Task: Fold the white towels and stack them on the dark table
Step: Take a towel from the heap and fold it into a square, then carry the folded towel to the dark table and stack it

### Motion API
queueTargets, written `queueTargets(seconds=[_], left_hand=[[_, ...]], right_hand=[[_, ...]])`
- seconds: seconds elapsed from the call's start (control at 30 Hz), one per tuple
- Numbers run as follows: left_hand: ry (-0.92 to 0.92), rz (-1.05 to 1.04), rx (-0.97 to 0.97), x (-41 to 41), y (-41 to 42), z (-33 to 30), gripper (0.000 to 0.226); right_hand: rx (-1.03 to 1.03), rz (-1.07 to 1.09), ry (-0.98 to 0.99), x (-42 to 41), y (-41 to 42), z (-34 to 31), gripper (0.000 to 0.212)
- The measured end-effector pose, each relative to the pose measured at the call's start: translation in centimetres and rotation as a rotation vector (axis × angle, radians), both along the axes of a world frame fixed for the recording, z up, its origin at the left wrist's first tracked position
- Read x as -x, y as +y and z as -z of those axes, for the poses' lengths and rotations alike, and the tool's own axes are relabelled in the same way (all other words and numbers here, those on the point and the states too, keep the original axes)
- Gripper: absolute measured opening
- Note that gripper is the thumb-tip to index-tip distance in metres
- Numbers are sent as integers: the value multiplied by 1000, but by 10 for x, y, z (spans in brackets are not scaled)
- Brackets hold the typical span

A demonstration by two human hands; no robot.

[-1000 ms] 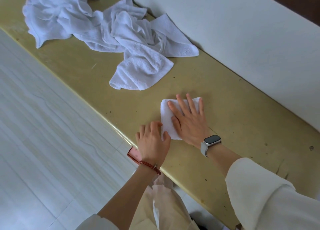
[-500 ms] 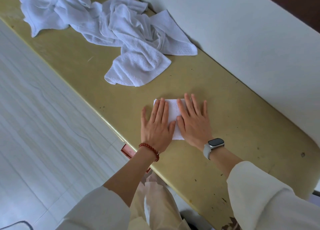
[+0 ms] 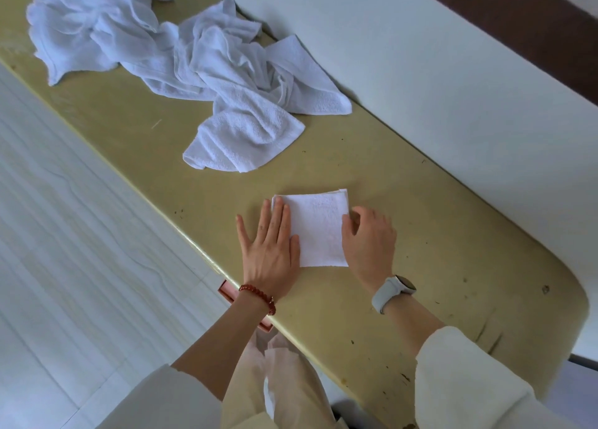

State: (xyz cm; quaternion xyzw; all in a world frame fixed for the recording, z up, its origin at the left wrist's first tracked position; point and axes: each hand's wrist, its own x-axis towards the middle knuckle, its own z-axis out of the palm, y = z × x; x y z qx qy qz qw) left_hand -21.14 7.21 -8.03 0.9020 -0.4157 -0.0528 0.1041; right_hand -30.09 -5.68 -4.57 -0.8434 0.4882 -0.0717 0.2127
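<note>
A small white towel (image 3: 318,228), folded into a square, lies flat on the yellowish table (image 3: 420,267). My left hand (image 3: 270,250) lies flat with straight fingers on the towel's left edge. At the towel's right edge is my right hand (image 3: 369,244), fingers curled, the fingertips touching that edge. A heap of several unfolded white towels (image 3: 181,69) sprawls across the table's far left part.
A white wall (image 3: 453,89) runs along the table's far side. The table's rounded end (image 3: 576,299) is at the right. Pale floor (image 3: 81,267) lies to the left of the near edge. A small pink thing (image 3: 226,291) pokes out under that edge.
Both hands were pressed flat close together on the folded towel. They have slid apart to its left and right edges, and my right hand's fingers have curled.
</note>
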Motion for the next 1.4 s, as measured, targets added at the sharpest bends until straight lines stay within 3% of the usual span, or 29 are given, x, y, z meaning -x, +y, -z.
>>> queueTargets(seconds=[0.1,0.27,0.37,0.47,0.6,0.7,0.8,0.9,1.0,1.13,1.2,1.27,1.4], left_hand=[[-13,-39,-60,4,-1,-1,56],[-26,-39,-106,3,0,-2,57],[-15,-55,-113,3,0,-3,58],[23,-60,-77,0,2,-6,56],[200,-246,233,-19,19,-25,46],[393,-491,532,-46,45,-46,39],[647,-683,651,-78,83,-66,31],[903,-842,740,-113,144,-89,33],[1076,-932,903,-145,225,-113,21],[1297,-971,1154,-175,373,-138,45],[1177,-995,1135,-187,446,-155,43],[941,-1049,1050,-195,508,-172,37],[579,-1211,989,-213,606,-187,44]], right_hand=[[-85,63,140,-11,4,-4,23],[-221,118,181,-27,2,-12,22],[-380,141,12,-27,3,-21,10],[-547,213,-220,-31,3,-38,16],[-520,97,-270,-52,11,-69,5],[-480,-72,-261,-82,37,-97,15],[-430,-290,-204,-113,81,-119,9],[-401,-507,-219,-152,147,-142,12],[-522,-649,-305,-193,229,-172,16],[-665,-668,-365,-244,342,-191,23],[-678,-682,-368,-266,398,-188,15],[-669,-711,-359,-288,456,-180,13],[-658,-796,-315,-329,567,-166,10]])
